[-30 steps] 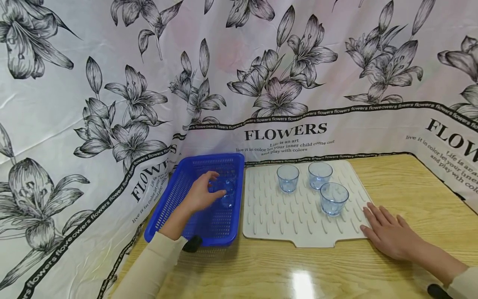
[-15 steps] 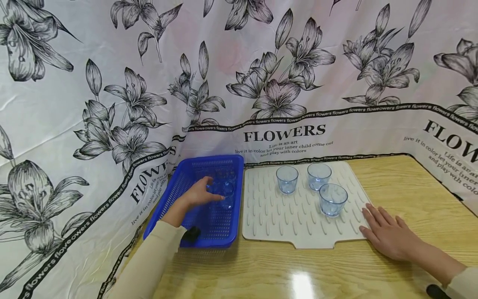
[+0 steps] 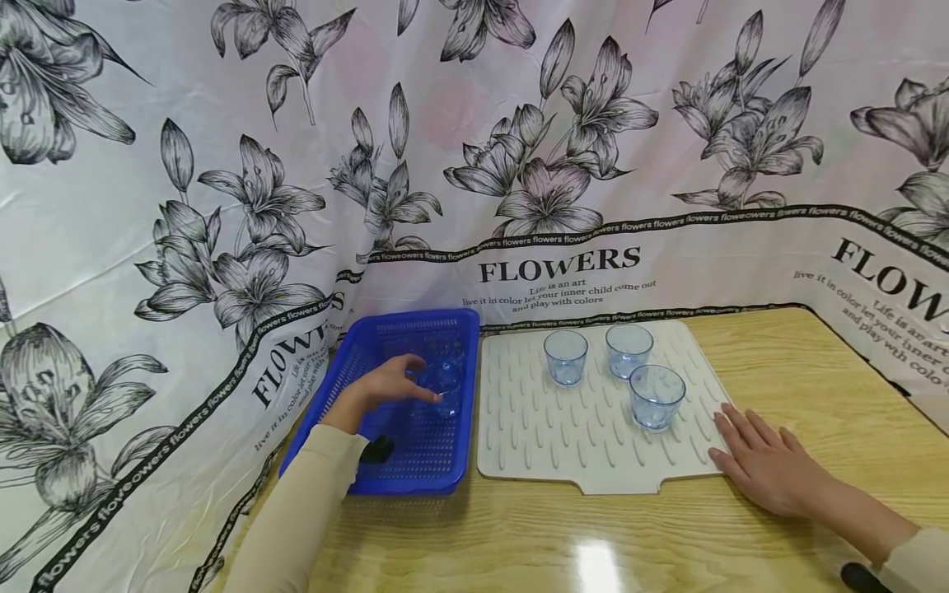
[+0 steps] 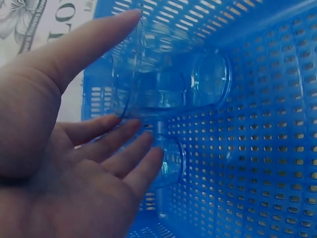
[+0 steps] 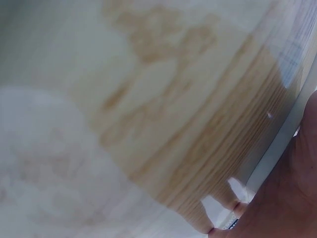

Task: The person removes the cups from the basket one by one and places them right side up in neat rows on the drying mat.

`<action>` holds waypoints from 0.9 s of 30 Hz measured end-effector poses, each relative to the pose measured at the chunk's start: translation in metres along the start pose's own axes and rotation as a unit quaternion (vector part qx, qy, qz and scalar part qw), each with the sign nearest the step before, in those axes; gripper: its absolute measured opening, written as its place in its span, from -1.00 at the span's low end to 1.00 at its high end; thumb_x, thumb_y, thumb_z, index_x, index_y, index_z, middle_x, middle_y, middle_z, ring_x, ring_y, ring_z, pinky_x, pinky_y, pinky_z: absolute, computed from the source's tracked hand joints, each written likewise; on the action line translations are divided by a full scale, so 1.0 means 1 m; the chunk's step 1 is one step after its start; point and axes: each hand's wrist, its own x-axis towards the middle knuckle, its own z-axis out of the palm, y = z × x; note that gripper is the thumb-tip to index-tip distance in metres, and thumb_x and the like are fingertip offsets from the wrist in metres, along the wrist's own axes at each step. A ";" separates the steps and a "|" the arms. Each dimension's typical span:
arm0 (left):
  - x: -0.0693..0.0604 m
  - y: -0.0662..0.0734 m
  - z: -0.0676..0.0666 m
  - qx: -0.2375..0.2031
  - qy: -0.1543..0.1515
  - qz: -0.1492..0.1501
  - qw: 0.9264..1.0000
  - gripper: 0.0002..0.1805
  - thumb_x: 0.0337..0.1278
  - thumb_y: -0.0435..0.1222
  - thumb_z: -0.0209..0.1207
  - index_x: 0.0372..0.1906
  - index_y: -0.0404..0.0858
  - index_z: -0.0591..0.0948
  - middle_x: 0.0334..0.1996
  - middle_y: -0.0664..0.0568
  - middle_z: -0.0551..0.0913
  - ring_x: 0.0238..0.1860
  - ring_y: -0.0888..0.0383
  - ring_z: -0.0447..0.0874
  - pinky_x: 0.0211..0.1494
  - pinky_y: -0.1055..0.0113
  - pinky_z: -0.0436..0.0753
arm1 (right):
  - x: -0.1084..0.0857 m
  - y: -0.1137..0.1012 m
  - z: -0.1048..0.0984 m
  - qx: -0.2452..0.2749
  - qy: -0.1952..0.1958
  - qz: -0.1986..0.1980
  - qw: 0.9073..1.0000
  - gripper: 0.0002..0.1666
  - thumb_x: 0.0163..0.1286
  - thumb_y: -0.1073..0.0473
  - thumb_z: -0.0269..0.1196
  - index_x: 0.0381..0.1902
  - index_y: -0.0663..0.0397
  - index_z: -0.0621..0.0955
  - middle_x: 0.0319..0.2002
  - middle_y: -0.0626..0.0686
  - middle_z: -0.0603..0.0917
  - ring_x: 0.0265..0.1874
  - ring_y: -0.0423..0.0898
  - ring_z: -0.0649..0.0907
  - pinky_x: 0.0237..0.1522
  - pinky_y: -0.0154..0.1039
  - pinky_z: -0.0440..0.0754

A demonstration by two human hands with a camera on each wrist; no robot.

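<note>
While reaching down into the blue basket (image 3: 466, 416) with the left hand (image 3: 391, 384), going for a clear glass (image 4: 158, 89)! Holding the thumb (image 4: 99, 37) and fingers (image 4: 143, 168) well apart, nearly straight, with the glass rim right between thumb tip and index fingertip. Can't tell whether touching both sides or just framing it; no curled grip to see, at any rate. Just past and below those fingertips, spot more glassware in the basket, too overlapped to count.

Off to the right of the left fingers, see the white ridged mat (image 3: 519, 428) on the wooden counter (image 3: 519, 527), bearing three upright glasses (image 3: 656, 399). Beyond, find the right hand (image 3: 767, 463) lying flat, fingers spread at the mat's edge, gripping nothing, perhaps steadying it.

Probably partway through shifting glassware from basket to mat, then, and now at the grasp. Next, judging from here: close thumb and fingers evenly on the rim, lift clear of the basket wall, then swing rightward to bare mat, left of the three.
</note>
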 end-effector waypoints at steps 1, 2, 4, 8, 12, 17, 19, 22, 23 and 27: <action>0.001 -0.001 0.000 0.003 -0.004 0.003 1.000 0.06 -0.03 -0.12 0.56 0.51 -0.41 0.26 0.48 -0.28 0.32 0.47 -0.29 0.28 0.45 -0.18 0.38 | 0.000 0.000 0.000 0.000 0.000 0.000 1.000 -0.15 0.68 -0.17 -0.09 0.53 0.46 0.17 0.54 0.45 0.10 0.46 0.54 0.10 0.27 0.61 0.00; 0.001 -0.001 0.001 0.003 -0.008 0.003 1.000 0.06 -0.04 -0.13 0.57 0.52 -0.40 0.26 0.49 -0.27 0.31 0.47 -0.29 0.27 0.46 -0.18 0.37 | 0.000 -0.001 -0.001 -0.001 0.001 0.000 1.000 -0.15 0.68 -0.17 -0.10 0.53 0.46 0.18 0.54 0.45 0.10 0.45 0.54 0.11 0.26 0.61 0.01; 0.003 -0.003 0.001 0.005 -0.015 0.006 1.000 0.07 -0.05 -0.14 0.57 0.52 -0.38 0.26 0.51 -0.26 0.29 0.49 -0.28 0.25 0.47 -0.18 0.34 | 0.000 -0.001 -0.001 -0.003 0.002 0.000 1.000 -0.16 0.68 -0.17 -0.09 0.52 0.47 0.19 0.53 0.46 0.11 0.45 0.54 0.12 0.26 0.61 0.02; 0.005 -0.007 0.003 0.004 -0.028 0.011 1.000 0.06 -0.06 -0.18 0.58 0.52 -0.35 0.27 0.52 -0.26 0.26 0.49 -0.28 0.24 0.49 -0.19 0.31 | 0.000 -0.002 -0.002 -0.006 0.003 0.000 1.000 -0.16 0.68 -0.17 -0.09 0.52 0.46 0.20 0.52 0.46 0.13 0.44 0.54 0.13 0.26 0.62 0.03; 0.009 -0.013 0.007 -0.002 -0.030 0.017 0.999 0.02 -0.08 -0.20 0.59 0.49 -0.31 0.30 0.48 -0.24 0.31 0.47 -0.25 0.27 0.49 -0.18 0.32 | 0.000 -0.002 -0.001 -0.007 0.003 0.001 1.000 -0.17 0.67 -0.17 -0.09 0.52 0.46 0.21 0.52 0.46 0.14 0.44 0.54 0.13 0.26 0.62 0.04; 0.011 -0.017 0.009 -0.023 -0.027 0.021 0.999 -0.06 -0.06 -0.22 0.58 0.44 -0.27 0.36 0.41 -0.21 0.39 0.39 -0.21 0.38 0.44 -0.17 0.39 | 0.000 -0.002 -0.001 -0.011 0.005 0.002 1.000 -0.17 0.67 -0.17 -0.09 0.51 0.45 0.22 0.51 0.46 0.16 0.44 0.54 0.14 0.26 0.62 0.05; 0.011 -0.016 0.010 -0.026 -0.026 0.025 0.999 -0.08 -0.05 -0.23 0.57 0.43 -0.28 0.36 0.39 -0.22 0.40 0.34 -0.22 0.43 0.42 -0.18 0.41 | 0.000 -0.002 -0.002 -0.011 0.004 0.003 1.000 -0.17 0.67 -0.17 -0.09 0.51 0.45 0.22 0.52 0.46 0.15 0.44 0.54 0.14 0.26 0.62 0.04; 0.011 -0.017 0.012 -0.024 -0.020 0.036 0.999 -0.12 -0.04 -0.24 0.57 0.40 -0.28 0.38 0.38 -0.21 0.42 0.29 -0.20 0.50 0.40 -0.17 0.44 | 0.001 -0.002 -0.002 -0.012 0.004 0.003 1.000 -0.17 0.68 -0.17 -0.09 0.51 0.45 0.22 0.52 0.46 0.15 0.44 0.54 0.14 0.26 0.61 0.05; 0.012 -0.017 0.013 -0.021 -0.018 0.041 0.999 -0.13 -0.03 -0.24 0.57 0.39 -0.28 0.39 0.37 -0.21 0.43 0.27 -0.20 0.51 0.38 -0.18 0.45 | 0.001 -0.002 -0.002 -0.013 0.003 0.003 1.000 -0.17 0.67 -0.17 -0.09 0.51 0.45 0.22 0.52 0.46 0.15 0.44 0.54 0.14 0.26 0.61 0.05; 0.014 -0.019 0.015 -0.019 -0.011 0.049 0.999 -0.17 -0.01 -0.23 0.56 0.37 -0.28 0.40 0.35 -0.19 0.45 0.26 -0.16 0.52 0.37 -0.15 0.48 | 0.002 -0.001 -0.003 -0.014 0.000 0.004 1.000 -0.17 0.67 -0.18 -0.09 0.51 0.45 0.22 0.51 0.46 0.16 0.44 0.54 0.14 0.26 0.61 0.05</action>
